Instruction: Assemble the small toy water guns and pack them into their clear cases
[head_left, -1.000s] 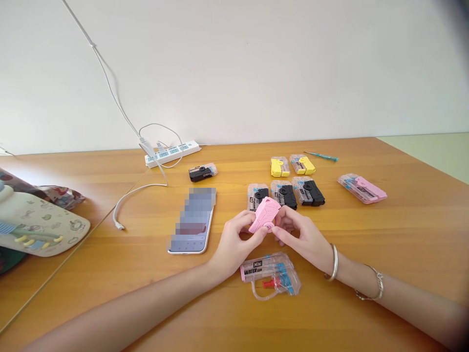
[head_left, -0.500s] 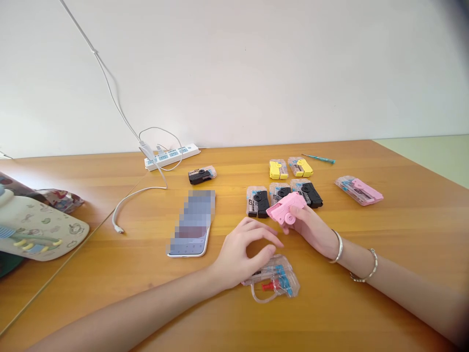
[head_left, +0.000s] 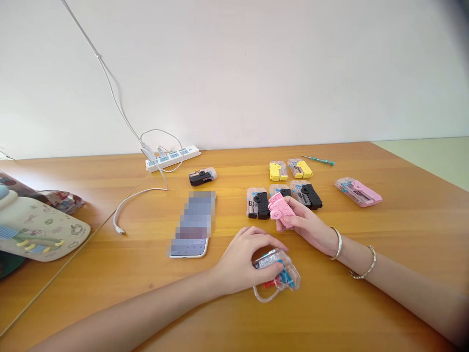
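Note:
My left hand (head_left: 246, 264) has its thumb and fingers around a clear plastic toy water gun body (head_left: 292, 274) low over the table. Blue parts, a red piece and a clear loop show on that body. Farther back and to the right, my right hand (head_left: 304, 222) pinches a pink plastic piece (head_left: 282, 211) with a round boss on it. The pink piece is off the table and apart from the clear body. Behind it stand clear-and-black toy water guns (head_left: 261, 204), one partly covered by the pink piece and my right hand.
Two clear-and-yellow toys (head_left: 300, 168), a teal screwdriver (head_left: 322, 161) and a clear-and-pink toy (head_left: 361, 192) lie farther back. Another black toy (head_left: 202, 176) is near the phone (head_left: 194, 225). A power strip (head_left: 174, 157), cable (head_left: 128, 196) and patterned bottle (head_left: 44, 227) are leftward.
My left hand has closed on the clear body, which is slightly raised and tilted. In my right hand the pink piece has turned, its round boss now facing left.

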Motion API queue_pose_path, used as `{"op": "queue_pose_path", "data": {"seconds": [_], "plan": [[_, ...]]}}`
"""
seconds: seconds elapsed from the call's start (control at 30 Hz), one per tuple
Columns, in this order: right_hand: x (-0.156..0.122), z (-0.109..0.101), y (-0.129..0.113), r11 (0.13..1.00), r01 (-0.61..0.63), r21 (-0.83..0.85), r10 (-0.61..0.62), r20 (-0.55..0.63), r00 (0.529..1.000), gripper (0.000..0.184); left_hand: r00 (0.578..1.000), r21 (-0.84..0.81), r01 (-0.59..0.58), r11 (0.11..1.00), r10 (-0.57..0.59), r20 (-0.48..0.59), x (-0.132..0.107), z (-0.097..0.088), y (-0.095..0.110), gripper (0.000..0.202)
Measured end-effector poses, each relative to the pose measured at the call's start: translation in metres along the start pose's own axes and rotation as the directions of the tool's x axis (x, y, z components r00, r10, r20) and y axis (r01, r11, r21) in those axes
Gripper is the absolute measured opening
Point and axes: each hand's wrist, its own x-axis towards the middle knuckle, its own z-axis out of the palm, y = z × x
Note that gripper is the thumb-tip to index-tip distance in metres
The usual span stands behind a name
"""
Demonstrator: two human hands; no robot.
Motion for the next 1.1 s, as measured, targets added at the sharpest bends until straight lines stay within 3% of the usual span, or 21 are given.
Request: {"op": "queue_pose_path", "data": {"seconds": [0.13,0.27,0.37,0.5,0.7,0.9,1.1], "plan": [[0.001,0.0,0.001,1.0,-0.005,0.031,0.005,0.011,1.0,0.024,0.987,-0.229,0.107,0.968,-0.131,-0.093,0.001,0.001,-0.004,0.024],[0.002,0.001,0.002,0.999,-0.003,0.042,0.004,-0.03,1.0,0.033,0.947,-0.518,0.119,0.847,-0.253,-0.197,0.004,0.001,-0.01,0.036],[0.002,0.0,0.003,1.0,-0.002,-0.016,0.002,0.0,1.0,0.037,0.918,-0.62,0.168,0.766,-0.35,-0.184,0.005,-0.002,-0.009,0.044],[0.0,0.001,0.005,0.986,0.036,-0.163,-0.014,0.134,0.991,0.041,0.898,-0.662,0.164,0.731,-0.389,-0.207,0.004,-0.006,-0.009,0.038],[-0.006,0.009,0.01,0.956,0.098,-0.277,-0.017,0.281,0.96,0.031,0.905,-0.734,0.124,0.668,-0.38,-0.193,0.0,-0.004,-0.014,0.034],[-0.01,0.01,0.011,0.952,0.058,-0.301,0.041,0.315,0.948,0.03,0.92,-0.709,0.137,0.692,-0.354,-0.167,0.0,-0.004,-0.014,0.04],[-0.007,0.008,0.006,0.951,-0.011,-0.31,0.122,0.342,0.932,0.034,0.946,-0.584,0.117,0.803,-0.268,-0.18,0.0,-0.004,-0.007,0.04]]}}
